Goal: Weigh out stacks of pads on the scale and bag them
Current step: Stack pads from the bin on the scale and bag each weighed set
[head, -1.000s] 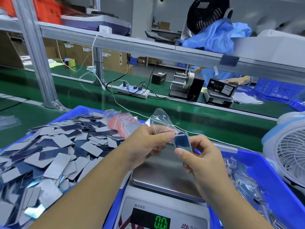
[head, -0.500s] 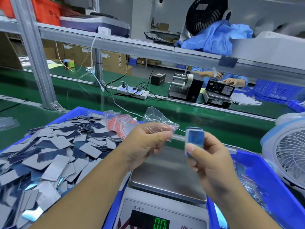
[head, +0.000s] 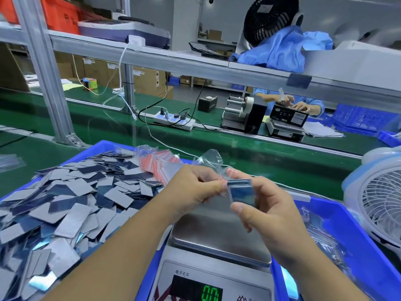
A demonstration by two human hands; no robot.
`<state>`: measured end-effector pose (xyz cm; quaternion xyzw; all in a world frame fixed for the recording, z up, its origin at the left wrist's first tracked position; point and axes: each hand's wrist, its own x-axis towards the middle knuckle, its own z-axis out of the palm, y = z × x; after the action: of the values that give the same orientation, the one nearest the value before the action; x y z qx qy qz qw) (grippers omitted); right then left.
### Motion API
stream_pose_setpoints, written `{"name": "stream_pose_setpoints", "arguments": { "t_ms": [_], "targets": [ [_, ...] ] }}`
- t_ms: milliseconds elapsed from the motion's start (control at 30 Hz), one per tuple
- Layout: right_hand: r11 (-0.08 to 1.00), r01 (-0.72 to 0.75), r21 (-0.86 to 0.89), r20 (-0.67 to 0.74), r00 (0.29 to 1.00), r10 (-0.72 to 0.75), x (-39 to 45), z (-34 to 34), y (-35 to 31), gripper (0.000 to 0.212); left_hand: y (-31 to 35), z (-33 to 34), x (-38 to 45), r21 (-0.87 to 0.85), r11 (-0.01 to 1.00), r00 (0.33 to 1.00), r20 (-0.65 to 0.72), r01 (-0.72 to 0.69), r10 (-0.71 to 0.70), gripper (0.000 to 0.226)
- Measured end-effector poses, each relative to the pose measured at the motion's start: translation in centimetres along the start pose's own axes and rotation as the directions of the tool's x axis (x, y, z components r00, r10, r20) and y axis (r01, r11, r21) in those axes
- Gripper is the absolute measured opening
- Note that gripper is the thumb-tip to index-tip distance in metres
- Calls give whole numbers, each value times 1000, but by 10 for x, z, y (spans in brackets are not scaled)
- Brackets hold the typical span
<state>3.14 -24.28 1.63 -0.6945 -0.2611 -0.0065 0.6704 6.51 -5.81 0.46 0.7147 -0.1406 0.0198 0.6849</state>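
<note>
Over a bench scale point(head: 219, 253), a worker's right hand point(head: 269, 211) grips a small stack of blue-faced pads point(head: 241, 192), thumb curled under its near end and fingers wrapped behind it, while the left hand point(head: 191, 192) pinches the mouth of a clear bag point(head: 209, 158) between thumb and forefinger right beside the stack's top edge. The bag's loose end stands up behind both hands; whether the stack's tip has entered the bag cannot be told. The stack is held in the air above the steel weighing pan point(head: 214, 233), which carries nothing, and the green display point(head: 209, 293) shows zeros. To the left, a blue tray point(head: 104, 146) is heaped with loose grey and dark-blue pads point(head: 71, 205), and a bundle of red-striped bags point(head: 156, 162) lies at its far edge. To the right, a second blue tray point(head: 360, 248) holds filled clear bags point(head: 321, 237), with a white fan point(head: 377, 203) just beside it. Across the green conveyor belt point(head: 249, 157), a power strip point(head: 174, 121) and a label dispenser point(head: 244, 115) sit on the far bench, where another person's hands point(head: 297, 104) in blue sleeves rest on a dark box point(head: 288, 115) atop a second scale point(head: 284, 131).
</note>
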Motion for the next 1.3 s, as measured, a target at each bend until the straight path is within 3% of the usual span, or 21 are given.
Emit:
{"name": "stream_pose_setpoints", "arguments": {
  "t_ms": [100, 267, 400, 633, 900, 1133, 1300],
  "targets": [
    [980, 28, -195, -22, 999, -32, 1, -2, 1, 33, -2, -2, -1, -27, 999, 999, 45, 27, -25, 11],
    [999, -16, 41, -169, 985, 23, 4, -8, 5, 24, 0, -2, -2, -217, 976, 999, 23, 27, -22, 26],
    [997, -62, 44, -207, 976, 70, 6, -4, 10, 23, 2, -4, -2, -316, 947, 998, 61, 51, -33, 28],
    [998, -59, 1, -173, 983, 58, 5, 0, 4, 23, 5, 2, -6, -291, 954, 994, 98, 65, -38, 7],
    [997, -49, -61, -233, 972, 33, 6, 1, 6, 27, 8, 2, -9, -282, 951, 985, 151, 128, -87, 13],
    [995, -34, -95, -197, 980, 15, 5, 2, 3, 24, 7, 2, -8, -249, 962, 991, 94, 112, -91, 21],
    [995, -95, -41, -183, 979, 87, 4, 3, 5, 24, 7, 3, -8, -232, 963, 986, 121, 138, -112, 20]
  ]
}}
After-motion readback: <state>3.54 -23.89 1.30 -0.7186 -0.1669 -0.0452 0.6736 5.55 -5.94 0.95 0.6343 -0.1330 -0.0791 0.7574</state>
